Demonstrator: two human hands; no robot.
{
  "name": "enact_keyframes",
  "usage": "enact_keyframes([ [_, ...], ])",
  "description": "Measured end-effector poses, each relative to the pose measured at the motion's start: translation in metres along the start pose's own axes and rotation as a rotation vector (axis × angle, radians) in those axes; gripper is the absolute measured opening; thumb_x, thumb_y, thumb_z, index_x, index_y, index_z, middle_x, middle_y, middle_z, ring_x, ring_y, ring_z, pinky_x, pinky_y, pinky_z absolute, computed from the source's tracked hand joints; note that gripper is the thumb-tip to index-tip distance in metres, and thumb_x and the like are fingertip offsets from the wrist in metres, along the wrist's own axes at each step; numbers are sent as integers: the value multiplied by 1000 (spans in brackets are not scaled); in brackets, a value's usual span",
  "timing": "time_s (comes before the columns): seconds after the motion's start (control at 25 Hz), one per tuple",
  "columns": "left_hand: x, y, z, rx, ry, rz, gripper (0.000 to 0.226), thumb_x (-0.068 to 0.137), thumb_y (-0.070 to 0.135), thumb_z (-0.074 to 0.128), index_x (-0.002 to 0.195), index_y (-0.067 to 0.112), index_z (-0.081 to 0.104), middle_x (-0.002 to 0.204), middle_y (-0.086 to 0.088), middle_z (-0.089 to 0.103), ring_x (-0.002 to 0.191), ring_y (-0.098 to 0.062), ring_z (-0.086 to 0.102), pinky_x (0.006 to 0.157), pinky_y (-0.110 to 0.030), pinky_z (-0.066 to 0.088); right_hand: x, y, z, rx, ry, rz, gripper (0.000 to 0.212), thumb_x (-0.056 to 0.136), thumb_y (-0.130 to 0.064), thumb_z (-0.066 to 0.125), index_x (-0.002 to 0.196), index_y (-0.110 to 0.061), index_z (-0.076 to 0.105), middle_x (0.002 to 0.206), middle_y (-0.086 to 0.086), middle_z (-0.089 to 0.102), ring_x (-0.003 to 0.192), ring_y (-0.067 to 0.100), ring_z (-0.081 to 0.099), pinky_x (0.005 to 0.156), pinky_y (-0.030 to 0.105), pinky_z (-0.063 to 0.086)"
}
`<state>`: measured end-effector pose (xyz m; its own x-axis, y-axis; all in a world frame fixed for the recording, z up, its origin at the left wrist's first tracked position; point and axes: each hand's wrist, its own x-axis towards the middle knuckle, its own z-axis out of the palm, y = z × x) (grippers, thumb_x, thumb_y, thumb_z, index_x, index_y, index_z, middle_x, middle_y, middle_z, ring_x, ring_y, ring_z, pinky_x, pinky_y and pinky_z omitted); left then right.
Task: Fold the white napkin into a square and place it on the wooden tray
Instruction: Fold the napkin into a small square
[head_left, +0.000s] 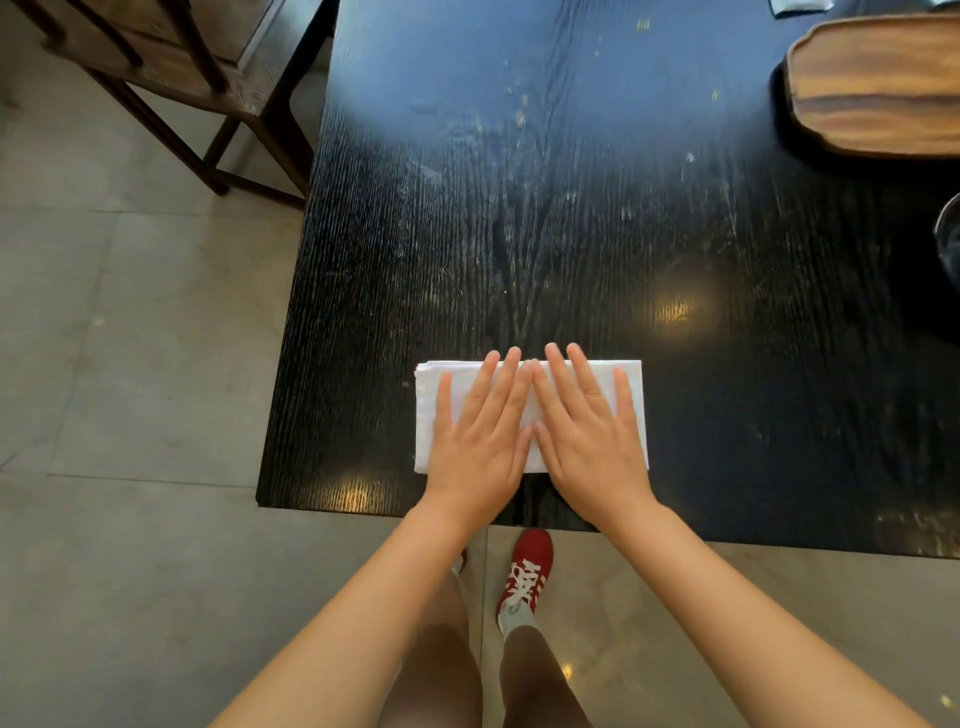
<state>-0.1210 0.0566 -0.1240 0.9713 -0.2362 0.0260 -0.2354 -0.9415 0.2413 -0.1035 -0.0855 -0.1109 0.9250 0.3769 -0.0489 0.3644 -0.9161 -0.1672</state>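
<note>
The white napkin (427, 415) lies folded into a wide rectangle near the front edge of the black table (519, 208). Both my hands rest flat on it, palms down, fingers spread. My left hand (480, 436) covers its left half and my right hand (587, 431) covers its right half; the index fingers touch at the middle. Neither hand grips anything. The wooden tray (872, 83) sits at the far right of the table, partly cut off by the frame edge, well away from the napkin.
A dark wooden chair (171, 73) stands on the tiled floor to the far left of the table. A dark rounded object (948, 234) shows at the right edge. The table's front edge runs just below the napkin; my legs and red shoe are beneath.
</note>
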Motion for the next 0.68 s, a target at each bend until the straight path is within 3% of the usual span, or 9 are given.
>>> enact_keyframes([
  [0.2, 4, -7, 8, 46, -105, -24, 58, 94, 38, 25, 146, 11, 20, 155, -4, 17, 142, -18, 11, 112, -50, 9, 3, 14, 9, -57, -113, -51, 59, 94, -41, 20, 147, -16, 14, 156, 6, 12, 144, 20, 4, 114, 48, 4],
  [0.44, -14, -40, -6, 89, -103, -81, 72, 88, 49, 29, 147, 7, 16, 154, -10, 11, 143, -21, 8, 114, -41, 10, -5, 65, -3, -128, -180, -55, 66, 92, -49, 19, 147, -16, 3, 157, 5, 5, 144, 17, 0, 114, 46, 2],
  [0.68, -11, -52, -11, 108, -144, -45, 72, 90, 49, 26, 147, 10, 9, 156, -10, 9, 143, -18, 1, 115, -41, 4, -15, 51, -4, -85, -133, 35, 66, 91, -48, 20, 147, -16, 6, 157, 7, 8, 143, 17, 2, 113, 53, -1],
])
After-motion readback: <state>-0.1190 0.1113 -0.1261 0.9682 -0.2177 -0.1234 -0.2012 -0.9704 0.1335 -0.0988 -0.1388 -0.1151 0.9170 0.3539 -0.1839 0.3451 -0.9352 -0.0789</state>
